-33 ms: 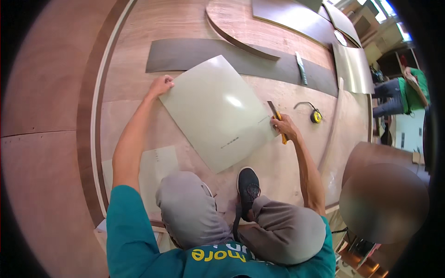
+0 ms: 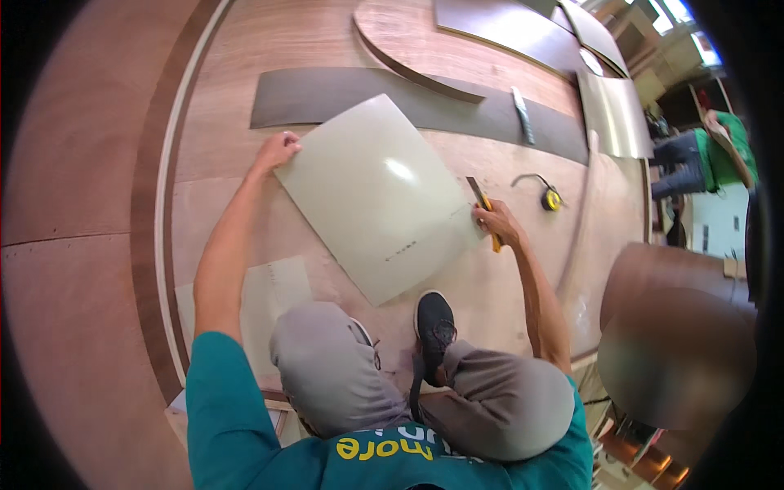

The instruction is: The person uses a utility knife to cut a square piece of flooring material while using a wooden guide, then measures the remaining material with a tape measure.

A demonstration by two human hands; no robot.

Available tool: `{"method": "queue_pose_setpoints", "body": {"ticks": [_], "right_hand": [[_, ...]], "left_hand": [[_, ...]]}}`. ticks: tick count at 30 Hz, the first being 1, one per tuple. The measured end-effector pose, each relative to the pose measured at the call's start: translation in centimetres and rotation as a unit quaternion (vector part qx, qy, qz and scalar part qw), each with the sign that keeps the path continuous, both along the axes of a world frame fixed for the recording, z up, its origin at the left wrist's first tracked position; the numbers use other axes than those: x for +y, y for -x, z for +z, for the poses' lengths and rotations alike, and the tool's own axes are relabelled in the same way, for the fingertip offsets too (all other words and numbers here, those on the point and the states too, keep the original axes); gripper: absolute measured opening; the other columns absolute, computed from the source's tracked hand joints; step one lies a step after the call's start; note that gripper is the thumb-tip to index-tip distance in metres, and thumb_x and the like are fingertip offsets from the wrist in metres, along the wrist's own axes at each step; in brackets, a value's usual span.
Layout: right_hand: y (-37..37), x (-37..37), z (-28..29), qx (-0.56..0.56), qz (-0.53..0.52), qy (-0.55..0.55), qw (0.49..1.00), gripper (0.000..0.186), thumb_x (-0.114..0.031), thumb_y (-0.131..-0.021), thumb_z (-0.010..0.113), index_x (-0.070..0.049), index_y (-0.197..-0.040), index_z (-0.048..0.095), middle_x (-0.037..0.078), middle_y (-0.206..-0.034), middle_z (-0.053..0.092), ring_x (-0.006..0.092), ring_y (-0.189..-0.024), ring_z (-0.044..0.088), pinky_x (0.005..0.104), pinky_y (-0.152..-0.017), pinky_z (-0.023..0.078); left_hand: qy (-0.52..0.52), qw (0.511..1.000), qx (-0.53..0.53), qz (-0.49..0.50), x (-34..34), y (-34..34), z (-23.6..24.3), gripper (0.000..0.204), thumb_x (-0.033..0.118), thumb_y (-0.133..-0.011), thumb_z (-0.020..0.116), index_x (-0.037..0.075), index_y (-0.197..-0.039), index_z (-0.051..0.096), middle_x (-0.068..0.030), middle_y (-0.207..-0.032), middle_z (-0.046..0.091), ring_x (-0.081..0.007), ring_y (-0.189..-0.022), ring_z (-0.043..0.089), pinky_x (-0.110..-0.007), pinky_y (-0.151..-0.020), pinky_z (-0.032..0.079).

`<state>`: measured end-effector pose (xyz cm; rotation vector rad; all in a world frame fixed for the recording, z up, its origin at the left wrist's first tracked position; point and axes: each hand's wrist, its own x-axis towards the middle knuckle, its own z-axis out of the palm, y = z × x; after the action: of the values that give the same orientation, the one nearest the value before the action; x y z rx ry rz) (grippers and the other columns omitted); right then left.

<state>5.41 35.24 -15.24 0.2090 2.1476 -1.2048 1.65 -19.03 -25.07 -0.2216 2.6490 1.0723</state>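
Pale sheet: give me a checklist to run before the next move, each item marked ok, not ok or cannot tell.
1. Left hand gripping the pale sheet at its upper-left edge: ok.
2. Yellow cutter held in the right hand: ok.
3. Blade retracted: not ok, it sticks out beside the sheet's right edge.
4. Sheet lying fully flat: cannot tell from this one view.
5. Tape measure clear of the sheet: ok, it lies apart to the right.
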Motion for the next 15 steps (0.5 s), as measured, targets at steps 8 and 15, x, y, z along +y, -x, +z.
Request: {"method": "queue_pose_setpoints", "body": {"ticks": [8, 15], "right_hand": [[3.8, 3.9, 5.0, 0.249, -0.083, -0.054, 0.963, 0.019, -0.022, -0.087, 0.059, -0.004, -0.091, 0.063, -0.002, -0.060, 0.049, 0.0072, -0.051, 0.047, 0.0244, -0.046, 0.038], [3.3, 3.6, 7.9, 0.349, -0.113, -0.072, 0.927, 0.025, -0.029, -0.088, 0.056, -0.006, -0.091, 0.064, 0.003, -0.060, 0.056, 0.0123, -0.053, 0.055, 0.0292, -0.051, 0.044]], "left_hand": [[-0.204, 0.975, 0.044, 0.071, 3.7, -5.4, 10.7, 0.017, 0.021, -0.088, 0.056, 0.005, -0.091, 0.062, 0.0008, -0.079, 0.059, -0.0096, -0.076, 0.053, -0.026, -0.069, 0.044], [-0.296, 0.914, 0.018, 0.276, 8.8, -17.2, -0.6, 0.016, 0.018, -0.088, 0.057, 0.004, -0.095, 0.059, 0.0002, -0.082, 0.056, -0.0094, -0.077, 0.050, -0.028, -0.070, 0.044]]}}
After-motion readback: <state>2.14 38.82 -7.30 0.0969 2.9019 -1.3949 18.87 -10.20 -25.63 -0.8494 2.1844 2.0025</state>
